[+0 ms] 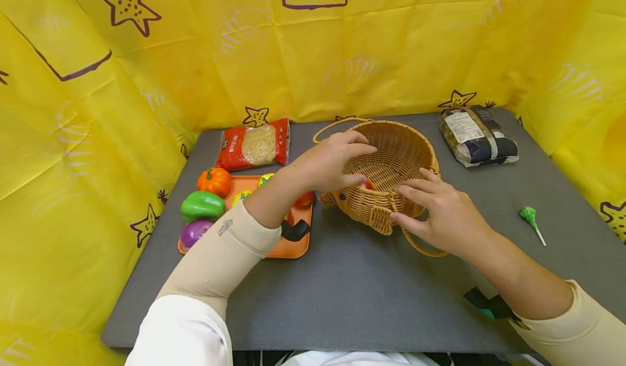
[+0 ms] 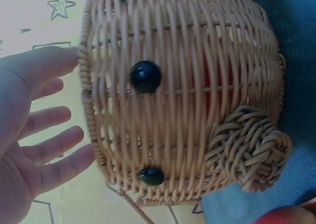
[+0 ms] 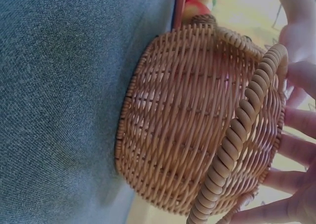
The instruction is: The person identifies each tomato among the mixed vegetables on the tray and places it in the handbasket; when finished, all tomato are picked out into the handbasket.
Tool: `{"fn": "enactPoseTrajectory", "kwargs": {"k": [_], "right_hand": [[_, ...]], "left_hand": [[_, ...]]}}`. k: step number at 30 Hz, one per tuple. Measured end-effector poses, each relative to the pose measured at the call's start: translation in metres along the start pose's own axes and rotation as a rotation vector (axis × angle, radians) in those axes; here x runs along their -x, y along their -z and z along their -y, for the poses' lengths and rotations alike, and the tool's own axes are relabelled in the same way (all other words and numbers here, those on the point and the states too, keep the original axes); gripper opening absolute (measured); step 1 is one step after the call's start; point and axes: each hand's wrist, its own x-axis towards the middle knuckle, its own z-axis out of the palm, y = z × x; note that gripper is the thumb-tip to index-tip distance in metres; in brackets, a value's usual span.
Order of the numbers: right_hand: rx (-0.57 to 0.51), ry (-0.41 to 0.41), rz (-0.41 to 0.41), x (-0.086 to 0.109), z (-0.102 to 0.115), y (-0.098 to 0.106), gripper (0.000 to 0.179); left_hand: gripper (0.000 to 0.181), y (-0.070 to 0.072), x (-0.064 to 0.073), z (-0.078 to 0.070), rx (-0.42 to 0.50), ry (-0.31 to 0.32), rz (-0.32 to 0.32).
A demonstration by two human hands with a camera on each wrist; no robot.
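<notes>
A wicker basket (image 1: 359,207) shaped like an animal stands mid-table, with black bead eyes (image 2: 145,76) and a woven snout (image 2: 251,147). Something red (image 1: 367,184) lies inside it, partly hidden by the near rim. My left hand (image 1: 337,162) reaches over the basket's left rim, fingers spread and lightly bent, holding nothing. At the right side my right hand (image 1: 447,213) has its fingers extended along the rim, the thumb near a woven ear (image 1: 380,219). One wrapped handle (image 3: 242,130) hangs down on the near right side; the other handle (image 1: 337,124) lies toward the back left.
An orange tray (image 1: 288,250) on the left bears a toy pumpkin (image 1: 214,182), a green pepper (image 1: 202,206), a purple vegetable (image 1: 195,231) and other pieces. Behind it lies a red bag (image 1: 256,144). On the right are a dark package (image 1: 476,136) and a green lollipop (image 1: 528,215).
</notes>
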Motion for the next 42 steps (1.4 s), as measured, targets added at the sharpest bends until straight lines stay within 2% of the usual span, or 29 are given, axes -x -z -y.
{"fn": "enactPoseTrajectory", "kwargs": {"k": [7,12,16,20,25,30,35,42], "right_hand": [[0.004,0.0,0.007,0.0,0.0,0.0,0.05],[0.0,-0.009,0.012,0.001,0.0,0.0,0.049],[0.002,-0.014,0.012,0.002,0.0,0.0,0.049],[0.002,-0.022,0.019,0.002,-0.001,0.0,0.049],[-0.002,-0.032,0.029,0.003,0.0,0.0,0.049],[-0.003,-0.033,0.028,0.003,0.0,0.0,0.049],[-0.006,-0.026,0.021,0.003,0.0,0.0,0.05],[-0.008,-0.031,0.024,0.002,0.001,0.0,0.049]], "left_hand": [[0.06,0.013,0.02,0.007,0.011,0.072,-0.037],[0.06,0.017,0.038,0.023,0.029,0.132,-0.059],[0.058,0.014,0.048,0.038,0.04,0.175,-0.061],[0.056,0.007,0.055,0.053,0.027,0.219,-0.002],[0.055,-0.01,0.06,0.067,0.012,0.274,0.137],[0.055,-0.027,0.061,0.077,0.007,0.288,0.251],[0.052,-0.036,0.062,0.081,-0.003,0.28,0.283],[0.048,-0.038,0.062,0.081,-0.014,0.255,0.297]]}}
